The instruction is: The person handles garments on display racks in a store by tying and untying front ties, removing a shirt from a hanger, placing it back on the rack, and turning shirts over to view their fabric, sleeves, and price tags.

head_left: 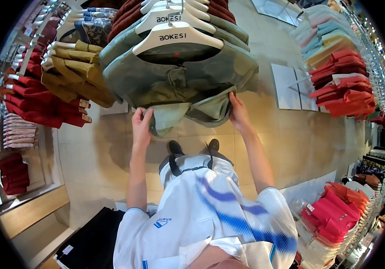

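A grey-green shirt (156,74) hangs in front of me on a white hanger (174,38) marked BOKESI. My left hand (141,121) pinches its lower edge on the left, thumb and fingers closed on the cloth. On the other side my right hand (238,110) grips the hem too. Between both hands the hem is pulled out toward me, and the cloth sags and folds in the middle. More green garments on matching hangers hang right behind it, with dark red ones farther back.
Mustard garments (78,67) and red garments (40,101) hang at the left. Red tops (345,85) hang on the right rack, pink ones (333,215) at lower right. Black clothing (89,242) lies at lower left. Tiled floor (282,143) surrounds my feet.
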Demonstrator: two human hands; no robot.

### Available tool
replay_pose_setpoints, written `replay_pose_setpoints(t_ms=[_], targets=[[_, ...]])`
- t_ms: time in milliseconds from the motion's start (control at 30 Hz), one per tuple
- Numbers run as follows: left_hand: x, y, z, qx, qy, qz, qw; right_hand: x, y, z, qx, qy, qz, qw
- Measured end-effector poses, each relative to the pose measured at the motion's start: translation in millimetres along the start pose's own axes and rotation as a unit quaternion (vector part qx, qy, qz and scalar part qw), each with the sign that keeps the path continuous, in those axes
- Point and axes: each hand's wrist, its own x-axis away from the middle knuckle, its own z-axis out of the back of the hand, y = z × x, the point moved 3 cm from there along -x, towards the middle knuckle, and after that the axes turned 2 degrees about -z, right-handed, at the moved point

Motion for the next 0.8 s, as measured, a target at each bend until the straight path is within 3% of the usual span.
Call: replay_pose_setpoints(t_ms=[67, 133, 167, 200, 233, 333, 533, 800], targets=[[-4, 19, -15, 0.008, -0.023, -0.007, 1.0, 6, -15, -13, -0.003, 0.02, -0.03, 0.999], [-8, 34, -26, 0.045, -0.027, 0.019, 0.998, 1, -17, -14, -0.115, -0.059, -0.071, 0.989], [-7, 41, -33, 0.129, -0.022, 0.076, 0.988, 0, -18, -11, -0.113, -0.059, -0.072, 0.989], [-8, 43, -39, 0.211, -0.018, 0.132, 0.968, 0, -17, -14, -0.193, -0.096, -0.134, 0.967], [-16, 36, -32, 0.264, -0.013, 0.249, 0.932, 1, -17, -17, -0.27, -0.131, -0.194, 0.934], [-17, 54, -42, 0.298, -0.049, 0.292, 0.907, 8, -23, -26, -0.301, -0.143, -0.218, 0.917], [-26, 53, -40, 0.31, -0.047, 0.273, 0.909, 24, -36, -44, -0.364, -0.219, -0.227, 0.877], [-22, 49, -38, 0.315, -0.035, 0.29, 0.903, 20, -32, -37, -0.352, -0.207, -0.204, 0.89]])
